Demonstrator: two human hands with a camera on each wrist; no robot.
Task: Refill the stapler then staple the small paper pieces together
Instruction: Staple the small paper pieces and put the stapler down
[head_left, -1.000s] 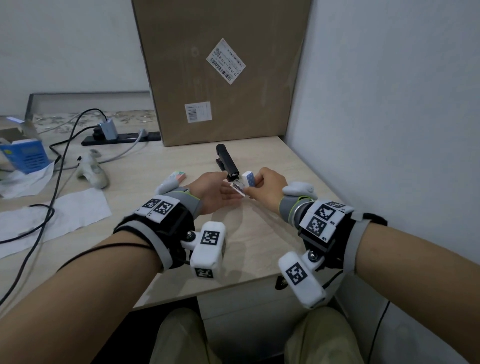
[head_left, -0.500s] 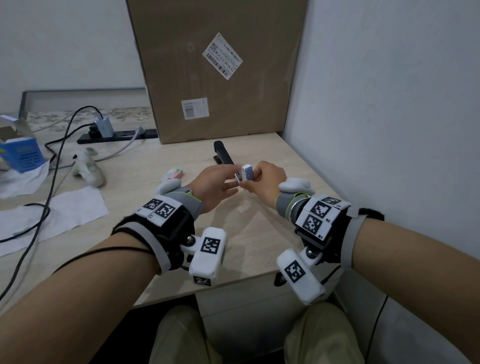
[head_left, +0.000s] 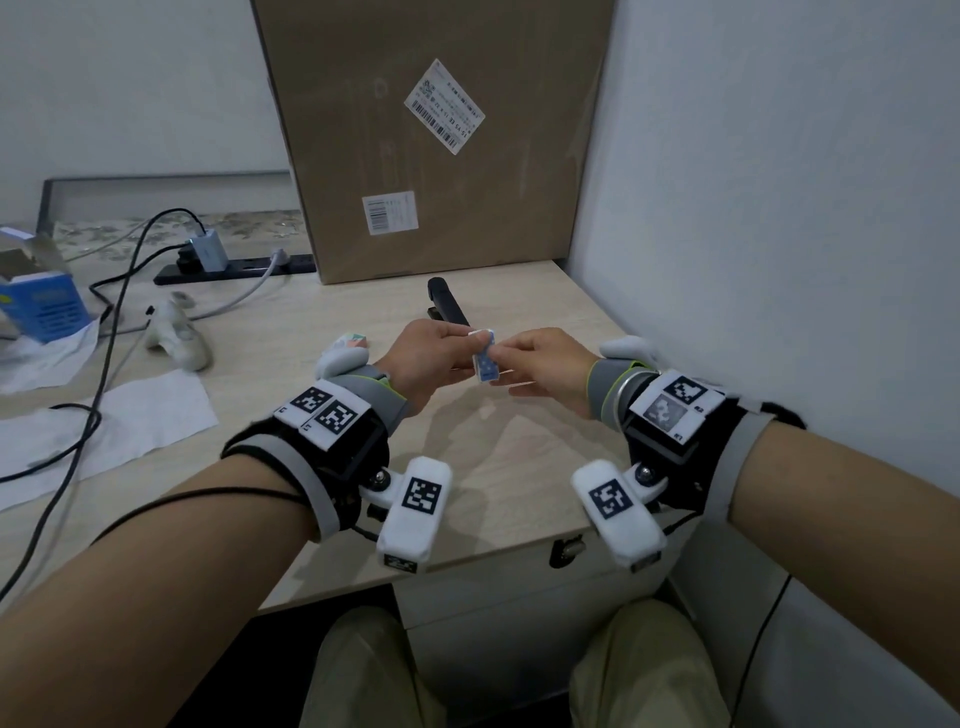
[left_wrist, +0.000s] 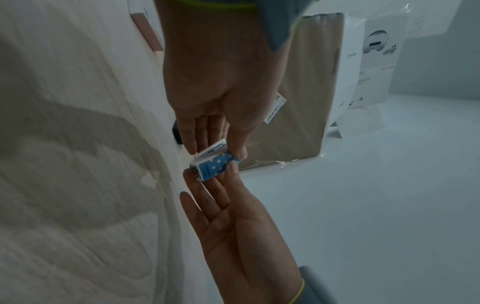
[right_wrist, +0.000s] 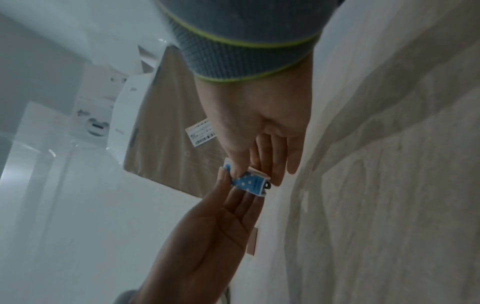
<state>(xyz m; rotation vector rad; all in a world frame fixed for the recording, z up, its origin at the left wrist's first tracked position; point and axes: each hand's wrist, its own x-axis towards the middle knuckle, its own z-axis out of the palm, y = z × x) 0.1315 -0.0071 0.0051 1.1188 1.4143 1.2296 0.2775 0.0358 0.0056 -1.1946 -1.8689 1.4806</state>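
Staple box (head_left: 484, 358) nearer; flap (left_wrist: 214, 147) wrist-visible.

The blue dotted box (left_wrist: 211, 167) was pinched between two hands. The left hand (left_wrist: 233, 230) reached it from the near side, palm showing, with thumb and a fingertip on the box's near end. The right hand (left_wrist: 215, 82) came from beyond the box and gripped its far end, where a white flap (left_wrist: 214, 148) stood open. Left of the box ran the pale wooden table (left_wrist: 78, 144), crossed by shadows. Behind the box stood a brown cardboard carton (left_wrist: 309, 82) in clear film, and further behind, a white printed package (left_wrist: 374, 61)
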